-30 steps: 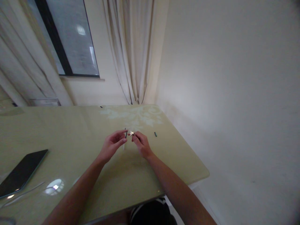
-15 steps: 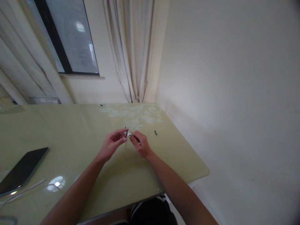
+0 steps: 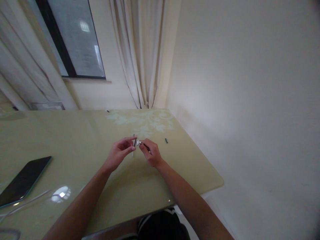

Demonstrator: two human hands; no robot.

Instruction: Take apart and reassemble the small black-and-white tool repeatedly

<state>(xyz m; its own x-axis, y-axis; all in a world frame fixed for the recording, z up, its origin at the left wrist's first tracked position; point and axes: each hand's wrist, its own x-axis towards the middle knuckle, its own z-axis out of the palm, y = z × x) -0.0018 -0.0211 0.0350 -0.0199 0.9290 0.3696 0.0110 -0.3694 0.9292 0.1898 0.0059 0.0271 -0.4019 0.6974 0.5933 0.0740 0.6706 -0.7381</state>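
Over the table, my left hand (image 3: 119,152) pinches a thin dark strip (image 3: 135,142) upright between thumb and fingertips. My right hand (image 3: 151,154) is closed round a small silver-headed tool (image 3: 139,143), whose dark handle lies mostly hidden in the fingers. The tool's pale metal head points left at the strip, very close to it; whether they touch, I cannot tell. To the right of my right hand, a short dark piece (image 3: 166,140) lies on the table.
The glossy greenish table (image 3: 190,163) meets a white wall (image 3: 237,100) on the right. Another small dark piece (image 3: 108,111) lies at its far edge. A black tablet (image 3: 25,180) and a pale cable (image 3: 32,200) lie at left. A curtain (image 3: 142,60) hangs behind.
My right hand has shifted very slightly right with the tool, and its head shows a little more. My left hand holds the strip as before.
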